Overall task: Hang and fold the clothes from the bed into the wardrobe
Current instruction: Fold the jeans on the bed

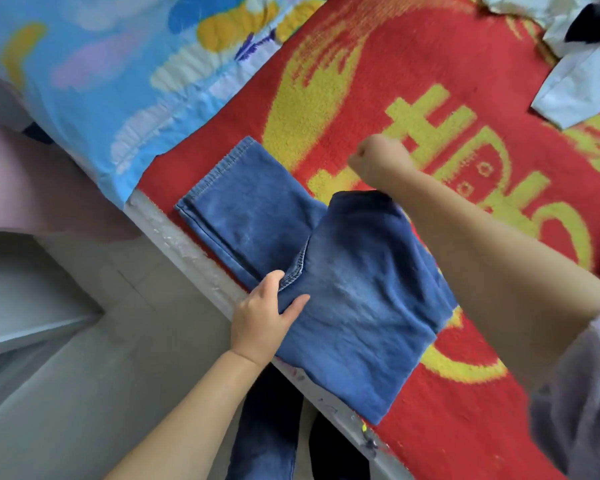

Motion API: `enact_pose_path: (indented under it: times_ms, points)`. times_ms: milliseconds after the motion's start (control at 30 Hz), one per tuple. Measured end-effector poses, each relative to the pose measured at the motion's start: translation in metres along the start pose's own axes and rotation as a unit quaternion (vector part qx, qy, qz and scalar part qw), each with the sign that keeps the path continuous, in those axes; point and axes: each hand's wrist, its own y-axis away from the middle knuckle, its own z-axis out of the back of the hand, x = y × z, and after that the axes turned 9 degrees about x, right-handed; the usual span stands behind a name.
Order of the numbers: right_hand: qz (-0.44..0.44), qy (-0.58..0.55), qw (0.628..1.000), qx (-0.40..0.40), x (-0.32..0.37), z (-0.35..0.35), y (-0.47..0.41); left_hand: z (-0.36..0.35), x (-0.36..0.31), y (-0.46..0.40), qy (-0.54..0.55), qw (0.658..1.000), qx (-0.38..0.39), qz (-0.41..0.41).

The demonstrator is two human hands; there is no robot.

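I had the jeans [343,289] lying along the near edge of the bed [187,237], on the red and yellow blanket [413,81], partly folded: the leg hems pointed toward the blue pillow [101,64] at the bed's left end, and the thicker seat part was doubled over on top, its lower corner hanging slightly past the edge. My left hand [264,313] pinched the denim at the seam by the edge, thumb on top and fingers tucked under the fold, which I judged was there to keep the layers from sliding while the fold was made. My right hand [374,154] was up over the blanket just beyond the jeans, fingers curled into a fist; it seemed to hold nothing, though its palm side was turned away from me. My right forearm crossed above the doubled part, close to its far side. More clothes [575,64], pale and dark, sat bunched at the far right corner of the bed, well apart from the jeans and not yet folded. I took the fold as under way, with the wardrobe out of sight.
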Motion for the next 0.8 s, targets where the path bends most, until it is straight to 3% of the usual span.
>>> enact_pose_path:
  times_ms: [67, 133, 233, 433, 567, 667, 800]
  points:
    - [-0.04, -0.024, 0.997, -0.056, -0.02, 0.015, -0.006, -0.004, 0.009, 0.008, 0.029, 0.992, 0.064, 0.101]
    - [-0.024, 0.014, 1.0, 0.014, -0.024, 0.015, -0.004, -0.01, 0.016, 0.009, 0.045, 0.992, 0.058, 0.106]
    - [0.015, 0.035, 0.991, 0.129, -0.009, -0.016, 0.004, -0.011, 0.014, 0.003, 0.026, 0.999, 0.011, 0.037]
    - [0.064, 0.095, 0.975, 0.19, 0.007, -0.027, 0.022, -0.005, 0.006, 0.002, -0.052, 0.994, -0.062, -0.076]
    - [0.061, 0.017, 0.993, 0.099, -0.002, -0.011, 0.022, 0.006, -0.003, -0.013, -0.035, 0.997, -0.055, -0.042]
    - [-0.022, -0.071, 0.997, 0.037, -0.025, -0.025, 0.009, 0.008, -0.014, -0.038, -0.027, 0.995, 0.068, 0.075]
    - [-0.018, -0.077, 0.996, -0.036, -0.028, -0.053, -0.001, -0.006, 0.004, -0.048, -0.102, 0.979, 0.134, 0.117]
